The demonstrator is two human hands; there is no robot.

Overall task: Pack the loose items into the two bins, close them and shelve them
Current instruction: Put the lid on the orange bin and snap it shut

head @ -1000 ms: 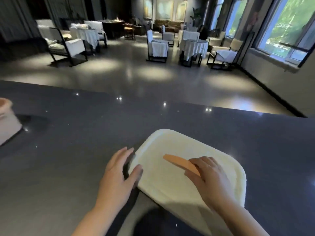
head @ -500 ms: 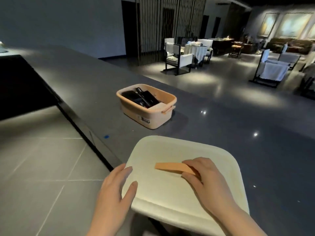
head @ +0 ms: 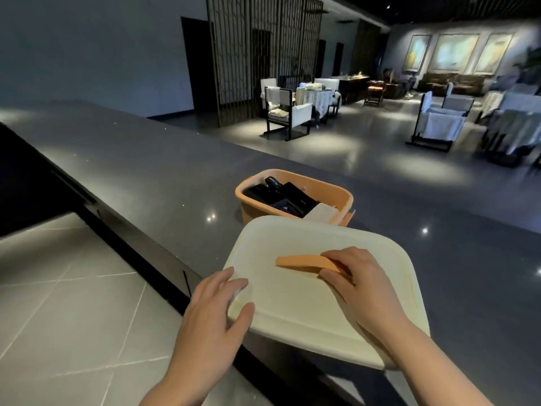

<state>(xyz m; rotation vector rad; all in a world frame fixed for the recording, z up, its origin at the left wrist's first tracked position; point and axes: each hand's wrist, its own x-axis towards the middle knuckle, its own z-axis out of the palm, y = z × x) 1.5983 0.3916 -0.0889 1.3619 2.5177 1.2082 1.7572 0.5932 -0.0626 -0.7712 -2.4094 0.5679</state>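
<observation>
The cream rounded-rectangular plastic lid [head: 310, 288] is held level over the near edge of the dark grey stone table [head: 146, 171], its long axis running left-near to right-far. Its orange strap handle [head: 304, 262] is gripped by the right hand [head: 363, 285]; the lid's left edge is pinched by the left hand [head: 210, 320]. Just beyond stands the open orange plastic bin [head: 295, 197] holding black items, in a dim dining hall.

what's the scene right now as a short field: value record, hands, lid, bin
left hand: holds the lid's left corner, thumb on top
right hand: grip closed on the orange handle
lid: cream, carried in both hands near the counter's edge
bin: orange, open, standing on the counter just beyond the lid
bin contents: dark items and something white, kinds unclear
counter: dark, glossy
</observation>
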